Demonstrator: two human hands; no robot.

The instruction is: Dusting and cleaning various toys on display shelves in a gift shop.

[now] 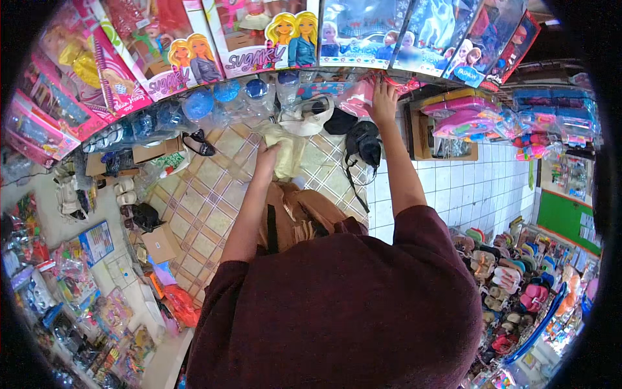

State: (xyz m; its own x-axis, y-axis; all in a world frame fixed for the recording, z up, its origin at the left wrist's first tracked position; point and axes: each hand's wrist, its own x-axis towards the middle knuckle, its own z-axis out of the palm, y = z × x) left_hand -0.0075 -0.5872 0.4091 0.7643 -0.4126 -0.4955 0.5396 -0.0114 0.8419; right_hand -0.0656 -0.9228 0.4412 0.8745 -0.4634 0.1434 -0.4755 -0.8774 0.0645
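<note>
My left hand (267,156) is closed around a pale yellow cloth (287,154), which hangs over the tiled floor in front of me. Further forward, my right hand (384,101) reaches up under the row of doll boxes. Its fingers lie against a pink item (358,98); whether they grip it is hard to see. A white cap (307,117) hangs just beyond the cloth. Between it and my right forearm are a dark cap (341,121) and a black cap with a loose strap (363,145).
Boxed dolls (272,36) line the shelf ahead, with clear containers with blue lids (198,104) below. On the right, a cardboard box (419,133) stands by packaged toys (466,119), with rows of sandals (508,279) nearer me. Shoes (198,142) and an opened carton (161,243) lie at left.
</note>
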